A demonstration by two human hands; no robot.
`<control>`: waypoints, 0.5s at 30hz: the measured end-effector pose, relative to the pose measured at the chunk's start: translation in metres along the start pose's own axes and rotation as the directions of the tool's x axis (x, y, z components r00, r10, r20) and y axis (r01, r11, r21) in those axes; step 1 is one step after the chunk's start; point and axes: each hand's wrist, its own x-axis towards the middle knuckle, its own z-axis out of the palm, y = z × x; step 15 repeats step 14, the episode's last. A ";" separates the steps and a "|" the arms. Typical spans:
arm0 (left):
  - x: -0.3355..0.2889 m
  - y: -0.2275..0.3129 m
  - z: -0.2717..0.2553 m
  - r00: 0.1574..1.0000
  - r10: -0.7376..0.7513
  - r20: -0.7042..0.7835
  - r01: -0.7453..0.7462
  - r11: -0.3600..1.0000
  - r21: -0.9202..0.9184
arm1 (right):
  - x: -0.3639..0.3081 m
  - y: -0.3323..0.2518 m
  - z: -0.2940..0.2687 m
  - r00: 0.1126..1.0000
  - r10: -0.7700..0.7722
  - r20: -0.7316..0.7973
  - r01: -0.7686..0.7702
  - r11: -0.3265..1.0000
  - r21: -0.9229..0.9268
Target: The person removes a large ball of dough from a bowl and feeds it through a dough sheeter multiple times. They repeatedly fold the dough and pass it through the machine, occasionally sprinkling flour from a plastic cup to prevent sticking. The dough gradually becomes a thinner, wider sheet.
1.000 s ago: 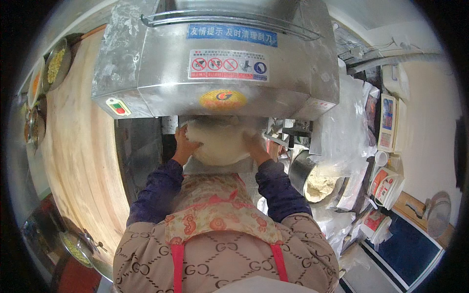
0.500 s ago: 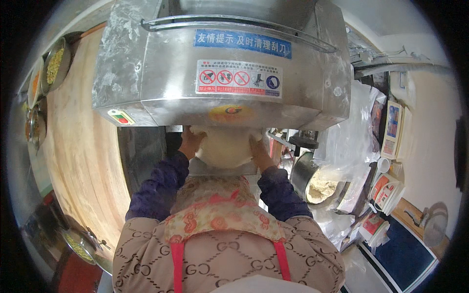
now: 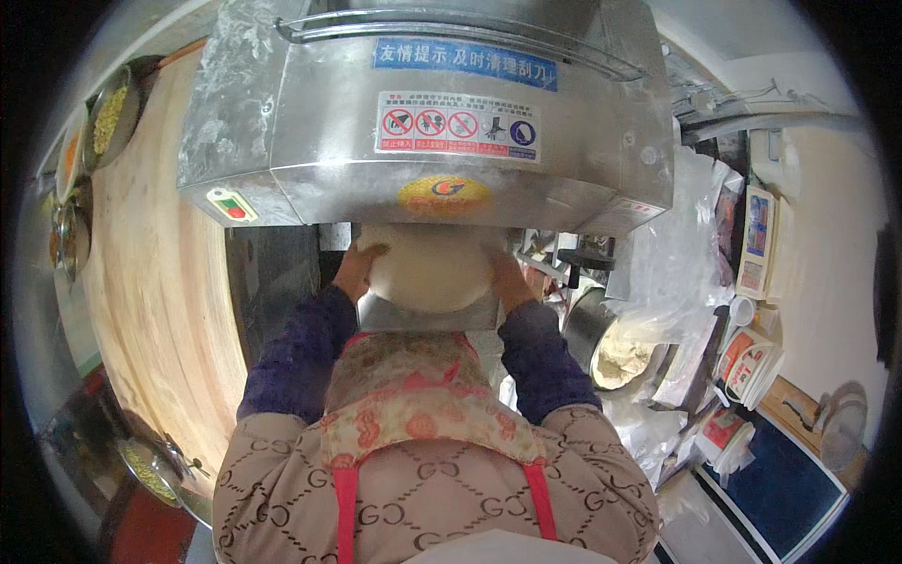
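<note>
A pale, smooth sheet of dough (image 3: 429, 273) comes out under the front of a steel dough-pressing machine (image 3: 324, 141), its rounded near edge lying over a metal tray (image 3: 423, 317). At its left edge my left hand (image 3: 355, 270) grips the dough, thumb on top and the other fingers mostly hidden. My right hand (image 3: 510, 282) holds the opposite edge, partly in the shade of the machine, its fingertips not clear. The far end of the dough is hidden beneath the machine's hood.
On the left stands a wooden worktop (image 3: 164, 273), with bowls of chopped food (image 3: 110, 117) at its far end. To the right are a metal pot of flour or dough (image 3: 622, 355), a black knob (image 3: 587, 257), plastic sheeting (image 3: 676, 254) and a white tub (image 3: 749, 365).
More of the dough shows below the hood, and it looks broader and rounder. Both hands stay at its sides. The machine sits slightly higher in the picture.
</note>
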 end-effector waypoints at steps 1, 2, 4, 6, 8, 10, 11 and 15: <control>-0.013 0.005 0.009 0.999 0.040 0.016 -0.037 0.989 -0.141 | -0.020 -0.009 -0.005 0.992 -0.081 -0.100 0.081 0.997 0.001; -0.028 0.007 0.013 0.998 -0.027 -0.048 0.020 0.988 -0.155 | -0.037 -0.021 -0.006 0.996 -0.011 -0.093 0.014 0.999 0.042; -0.058 -0.001 0.016 0.995 -0.069 -0.075 0.051 0.974 -0.223 | -0.064 -0.040 -0.008 0.990 0.049 -0.130 -0.029 0.989 0.147; -0.075 -0.006 0.018 1.000 0.005 -0.031 -0.011 0.981 -0.193 | -0.071 -0.055 -0.008 0.898 0.438 0.023 -0.234 0.434 0.870; -0.081 -0.003 0.021 0.999 0.048 0.006 -0.046 0.973 -0.224 | -0.071 -0.062 -0.013 0.877 0.460 0.140 -0.224 0.134 0.965; -0.091 0.003 0.018 0.997 0.068 0.045 -0.050 0.944 -0.325 | -0.071 -0.069 -0.015 0.916 0.395 0.073 -0.226 0.356 0.907; -0.094 0.006 0.017 0.998 0.040 0.040 -0.024 0.939 -0.342 | -0.072 -0.074 -0.019 0.951 0.308 0.038 -0.149 0.344 0.927; -0.104 0.019 0.010 0.996 0.038 0.077 -0.003 0.912 -0.409 | -0.079 -0.099 -0.048 0.957 0.249 0.152 -0.176 0.077 0.981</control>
